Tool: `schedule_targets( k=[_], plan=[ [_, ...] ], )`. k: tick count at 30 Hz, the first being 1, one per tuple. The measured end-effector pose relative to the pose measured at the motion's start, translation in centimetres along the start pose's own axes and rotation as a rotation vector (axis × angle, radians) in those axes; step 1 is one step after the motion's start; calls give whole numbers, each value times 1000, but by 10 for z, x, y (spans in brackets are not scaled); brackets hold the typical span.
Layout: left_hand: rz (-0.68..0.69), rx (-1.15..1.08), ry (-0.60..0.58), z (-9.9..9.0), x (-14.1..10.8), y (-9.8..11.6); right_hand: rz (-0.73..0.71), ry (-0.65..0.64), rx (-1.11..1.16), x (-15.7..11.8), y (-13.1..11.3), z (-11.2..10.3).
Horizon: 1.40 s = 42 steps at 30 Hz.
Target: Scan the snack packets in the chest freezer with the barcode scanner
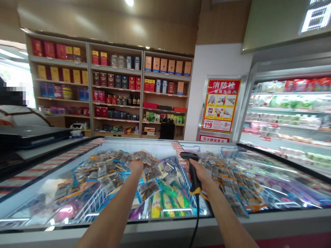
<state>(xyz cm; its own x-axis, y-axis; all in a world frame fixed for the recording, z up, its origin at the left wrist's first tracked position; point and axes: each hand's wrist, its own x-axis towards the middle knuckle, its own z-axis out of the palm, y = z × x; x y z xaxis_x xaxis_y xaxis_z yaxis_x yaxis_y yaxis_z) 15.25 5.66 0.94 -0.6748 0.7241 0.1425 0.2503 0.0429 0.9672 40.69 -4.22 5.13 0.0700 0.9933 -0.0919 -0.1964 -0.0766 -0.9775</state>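
My right hand (198, 172) is wrapped round the handle of a black and yellow barcode scanner (195, 188), its head pointing left and its cable hanging down over the freezer's front edge. My left hand (136, 166) reaches over the glass-topped freezer (165, 223), among small flat packets with blue and orange edges (111, 165). Its fingers are small and partly hidden beside a packet (144, 157), so I cannot make out what they hold. Another pile of such packets (230, 182) lies to the right of the scanner. Yellow and green corn packages (168, 203) show under the glass between my forearms.
Behind the freezer stand shelves (116, 69) of boxes and bottles. A closed laptop (33, 132) lies on the left counter, with a person (23, 115) behind it. A lit display cooler (289, 113) stands at the right.
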Motion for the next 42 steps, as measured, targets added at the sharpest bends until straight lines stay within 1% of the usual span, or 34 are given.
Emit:
schedule_targets(
  k=[2, 3, 4, 6, 7, 8, 9, 10, 11, 12, 14, 15, 17, 20, 24, 26, 29, 31, 34, 38, 39, 40, 42],
  plan=[
    [40, 95, 58, -6, -4, 5, -12, 45, 8, 2, 0, -14],
    [83, 136, 84, -5, -8, 8, -21, 61, 13, 4, 0, -21],
    [139, 172, 101, -1, -13, 12, -28, 75, 18, 5, 0, -29],
    [242, 217, 95, 17, -28, 19, -34, 92, 27, 6, 0, -43],
    [267, 226, 47, 31, -37, 21, -31, 99, 29, 7, 1, -49],
    [277, 226, -27, 47, -48, 23, -27, 107, 28, 8, 1, -55],
    [270, 236, -134, 65, -59, 23, -25, 117, 28, 8, 1, -60],
    [259, 240, -277, 83, -70, 23, -26, 127, 31, 9, 1, -64],
    [244, 244, -394, 102, -83, 23, -26, 135, 37, 9, 2, -67],
    [201, 258, -491, 119, -95, 22, -26, 143, 42, 9, 2, -70],
    [166, 274, -556, 146, -119, 22, -26, 153, 42, 10, 4, -75],
    [157, 289, -568, 156, -129, 23, -22, 155, 36, 10, 5, -78],
    [161, 335, -568, 168, -146, 27, -15, 167, 25, 10, 7, -81],
    [185, 424, -544, 175, -160, 33, -13, 185, 33, 9, 10, -84],
    [206, 486, -480, 174, -160, 33, -15, 193, 27, 6, 10, -83],
    [259, 512, -437, 168, -153, 27, -12, 189, 33, 5, 8, -82],
    [341, 541, -364, 153, -139, 19, -10, 170, 45, 2, 7, -81],
    [356, 544, -353, 143, -132, 15, -8, 169, 33, 2, 7, -81],
    [377, 536, -382, 136, -131, 13, -2, 159, 35, 1, 7, -78],
    [476, 572, -448, 144, -139, 15, 13, 131, 38, -2, 5, -69],
    [455, 560, -480, 146, -138, 16, 22, 133, 28, -3, 5, -66],
    [398, 525, -523, 147, -135, 16, 29, 138, 20, -3, 4, -63],
    [248, 404, -612, 143, -123, 14, 29, 136, 24, -4, 4, -57]
  ],
)
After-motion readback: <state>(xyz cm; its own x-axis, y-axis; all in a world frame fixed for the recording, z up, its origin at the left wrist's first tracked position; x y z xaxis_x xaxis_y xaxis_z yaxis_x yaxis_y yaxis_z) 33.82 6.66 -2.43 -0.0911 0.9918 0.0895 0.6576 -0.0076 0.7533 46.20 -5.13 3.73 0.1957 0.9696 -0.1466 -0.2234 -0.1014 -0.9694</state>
